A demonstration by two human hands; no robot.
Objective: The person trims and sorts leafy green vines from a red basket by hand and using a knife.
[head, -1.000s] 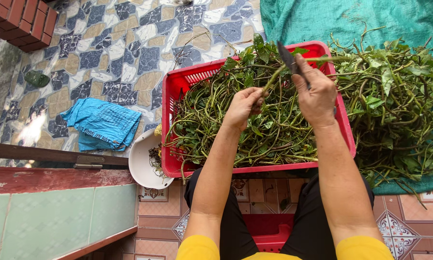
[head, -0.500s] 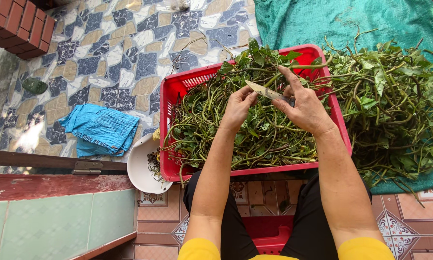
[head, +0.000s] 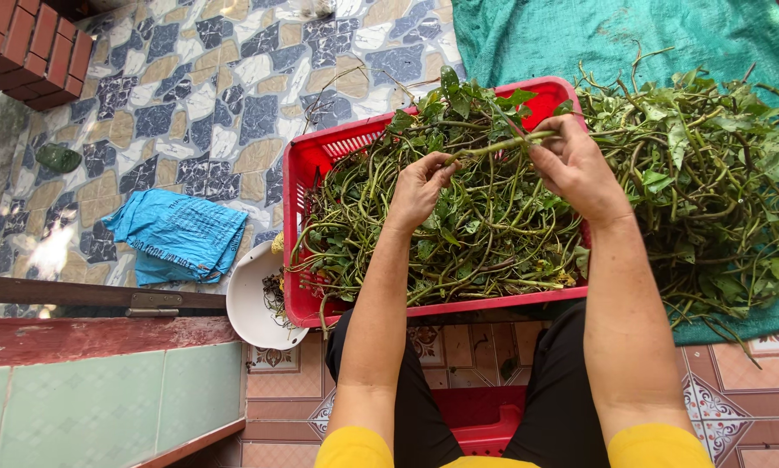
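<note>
Overhead, the head camera looks down on a seated person's two bare arms reaching over a red plastic crate (head: 320,160) heaped with long green vine stems and leaves. The left hand (head: 417,186) and the right hand (head: 571,165) hold one green stem (head: 498,146) stretched between them above the crate. The left fingers (head: 441,165) are pinched together on the stem's near end, and the right fingers (head: 552,139) are clamped round its other end, so both hands are closed on the same stalk.

To the right, a larger loose pile of leafy vines (head: 710,191) lies on a green tarp (head: 580,35), spilling against the crate's side. Judging by the heaps, much greenery sits in the crate and a big mound remains beside it, so the sorting looks well under way but far from finished.

To the left of the crate, a white bowl (head: 251,303) holds a few dark scraps, and a crumpled blue bag (head: 177,238) rests on the patterned tile floor (head: 190,104). A second red crate (head: 480,420) shows between the person's knees.
</note>
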